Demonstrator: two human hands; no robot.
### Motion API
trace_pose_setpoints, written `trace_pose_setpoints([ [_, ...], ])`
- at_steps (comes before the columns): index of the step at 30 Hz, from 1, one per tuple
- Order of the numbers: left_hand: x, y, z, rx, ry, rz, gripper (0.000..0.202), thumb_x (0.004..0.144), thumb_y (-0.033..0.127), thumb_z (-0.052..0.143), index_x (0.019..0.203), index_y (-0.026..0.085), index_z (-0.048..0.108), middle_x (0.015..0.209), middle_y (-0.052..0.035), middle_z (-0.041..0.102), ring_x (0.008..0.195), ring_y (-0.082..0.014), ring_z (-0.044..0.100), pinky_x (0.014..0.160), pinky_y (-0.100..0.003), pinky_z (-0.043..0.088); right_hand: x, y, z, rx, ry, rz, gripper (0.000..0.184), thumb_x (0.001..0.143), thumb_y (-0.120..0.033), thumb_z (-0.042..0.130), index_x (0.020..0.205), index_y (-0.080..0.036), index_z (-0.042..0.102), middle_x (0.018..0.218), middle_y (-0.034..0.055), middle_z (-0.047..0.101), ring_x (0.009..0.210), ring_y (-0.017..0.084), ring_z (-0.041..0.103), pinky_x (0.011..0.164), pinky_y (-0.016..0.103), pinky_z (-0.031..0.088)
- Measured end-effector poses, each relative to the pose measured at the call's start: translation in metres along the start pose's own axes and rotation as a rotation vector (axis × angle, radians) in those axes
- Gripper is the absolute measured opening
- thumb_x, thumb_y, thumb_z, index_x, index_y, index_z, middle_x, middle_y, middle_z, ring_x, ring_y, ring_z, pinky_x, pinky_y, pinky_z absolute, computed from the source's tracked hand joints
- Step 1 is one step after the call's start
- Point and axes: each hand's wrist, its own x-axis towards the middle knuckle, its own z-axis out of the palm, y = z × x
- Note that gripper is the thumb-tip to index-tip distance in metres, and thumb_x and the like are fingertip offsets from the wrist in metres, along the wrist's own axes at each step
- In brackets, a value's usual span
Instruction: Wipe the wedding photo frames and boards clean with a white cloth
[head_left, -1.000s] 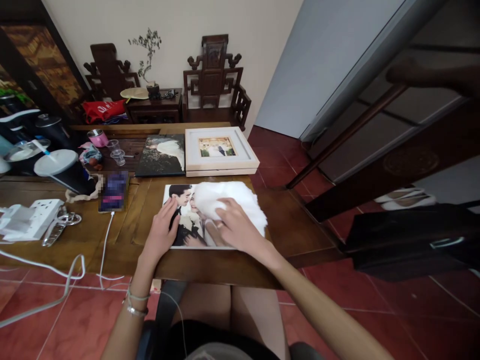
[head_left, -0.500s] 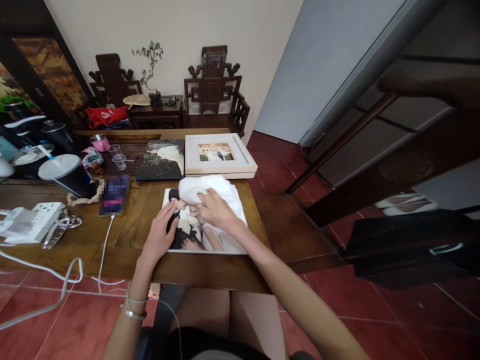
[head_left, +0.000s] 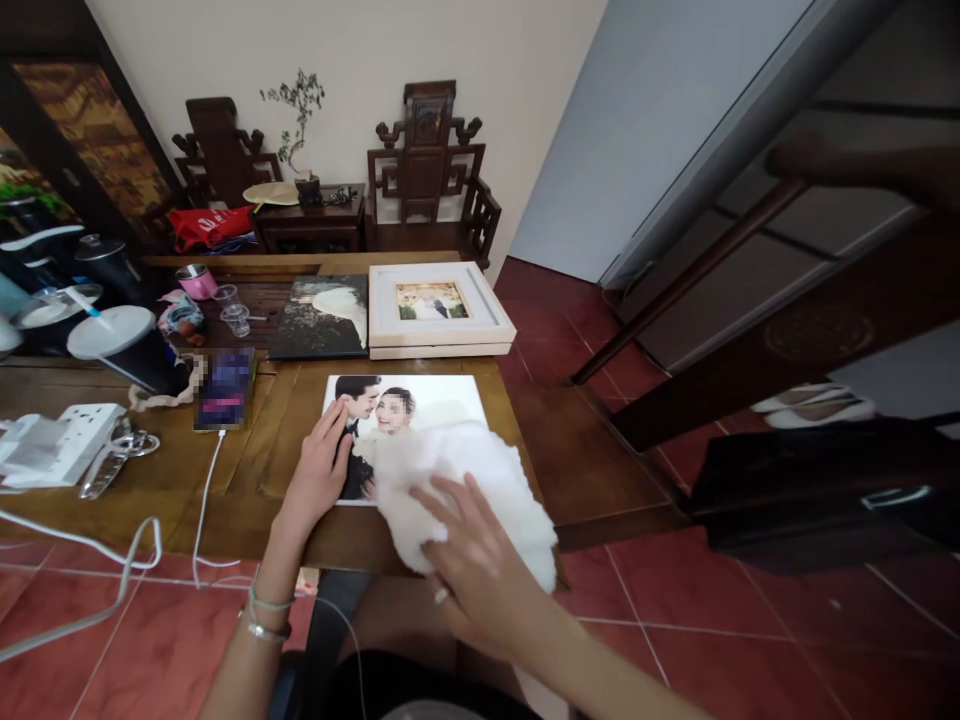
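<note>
A large wedding photo print [head_left: 431, 405] lies flat near the front edge of a wooden table [head_left: 247, 470]. My left hand [head_left: 319, 470] rests on the print's left side, fingers spread and pressing it down. My right hand [head_left: 469, 560] lies flat with fingers stretched on a fluffy white cloth [head_left: 465, 485], which covers the print's lower right part and hangs over the table's front edge.
Behind the print lie a dark photo canvas [head_left: 324, 315] and a white framed photo [head_left: 435, 308]. A phone [head_left: 223, 388] with a cable, a power strip [head_left: 56, 450], keys, a lidded cup [head_left: 124, 345] and small cups sit to the left. Carved chairs stand at the back wall; a dark door [head_left: 787, 330] is on the right.
My right hand has dragged the white cloth from the print's top down to its lower right corner and past the table edge. The left hand stayed on the print.
</note>
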Motion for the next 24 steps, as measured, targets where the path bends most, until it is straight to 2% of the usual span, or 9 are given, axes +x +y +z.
trace_pose_setpoints([
  [3, 0.0, -0.002, 0.0, 0.018, -0.02, 0.007, 0.047, 0.097, 0.029, 0.036, 0.142, 0.017, 0.038, 0.151, -0.0118, 0.037, 0.141, -0.0215, 0.031, 0.114, -0.046, 0.026, 0.005, 0.005, -0.007, 0.025, -0.017, -0.002, 0.018, 0.068, -0.011, 0.053, 0.078, -0.02, 0.065, 0.129, 0.0111, 0.056, 0.126, 0.033, 0.038, 0.107, 0.061, 0.026],
  [8, 0.001, -0.004, -0.001, 0.017, -0.034, 0.013, 0.046, 0.097, 0.03, 0.037, 0.142, 0.021, 0.038, 0.151, -0.0095, 0.037, 0.141, -0.0217, 0.031, 0.114, -0.047, 0.027, 0.052, 0.059, -0.019, -0.056, -0.026, 0.12, 0.017, 0.078, -0.013, 0.047, 0.083, -0.015, 0.063, 0.111, 0.0184, 0.058, 0.12, 0.032, 0.041, 0.095, 0.048, 0.04],
  [12, 0.001, -0.005, -0.001, 0.01, -0.035, 0.022, 0.047, 0.097, 0.031, 0.037, 0.143, 0.021, 0.038, 0.151, -0.01, 0.037, 0.141, -0.0222, 0.031, 0.114, -0.047, 0.027, 0.091, 0.101, -0.027, -0.083, -0.049, 0.241, 0.018, 0.086, -0.017, 0.043, 0.087, -0.013, 0.061, 0.098, 0.0166, 0.059, 0.106, 0.029, 0.047, 0.088, 0.04, 0.041],
  [15, 0.001, -0.006, 0.0, -0.005, -0.014, 0.03, 0.046, 0.096, 0.03, 0.038, 0.141, 0.021, 0.041, 0.15, -0.0105, 0.038, 0.14, -0.0225, 0.032, 0.113, -0.046, 0.028, 0.107, 0.115, -0.031, -0.074, -0.059, 0.238, 0.019, 0.088, -0.018, 0.041, 0.085, -0.014, 0.06, 0.087, 0.0135, 0.06, 0.098, 0.029, 0.049, 0.088, 0.04, 0.04],
  [19, 0.001, -0.003, -0.001, -0.007, -0.002, 0.017, 0.045, 0.096, 0.03, 0.039, 0.14, 0.018, 0.043, 0.148, -0.0123, 0.041, 0.139, -0.0226, 0.034, 0.113, -0.045, 0.03, 0.098, 0.105, -0.024, -0.057, -0.061, 0.22, 0.014, 0.083, -0.015, 0.046, 0.082, -0.015, 0.061, 0.091, 0.0145, 0.062, 0.106, 0.031, 0.046, 0.093, 0.044, 0.037],
  [24, 0.001, 0.0, -0.002, -0.004, 0.002, 0.007, 0.045, 0.096, 0.028, 0.039, 0.14, 0.018, 0.043, 0.148, -0.0117, 0.04, 0.139, -0.022, 0.034, 0.113, -0.045, 0.029, 0.039, 0.06, -0.005, 0.023, -0.036, 0.1, 0.011, 0.072, -0.012, 0.052, 0.072, -0.02, 0.06, 0.121, 0.0145, 0.059, 0.125, 0.035, 0.036, 0.106, 0.06, 0.026],
])
